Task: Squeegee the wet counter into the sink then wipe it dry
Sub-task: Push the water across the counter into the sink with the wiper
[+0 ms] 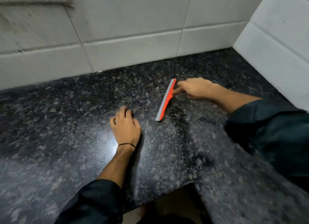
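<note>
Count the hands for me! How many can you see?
2. The left hand rests on the dark counter near the middle; the right hand grips the orange squeegee farther back, toward the right wall. None look hidden.

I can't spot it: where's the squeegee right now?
Head view: the orange squeegee sits right of centre on the granite counter, held by the right hand.

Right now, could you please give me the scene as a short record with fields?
surface: dark speckled granite counter
tool: orange squeegee with grey blade, blade on the counter
right hand: holds the squeegee at its middle
left hand: rests on the counter, holding nothing
backdrop: white tiled wall
sink, cloth: not in view
</note>
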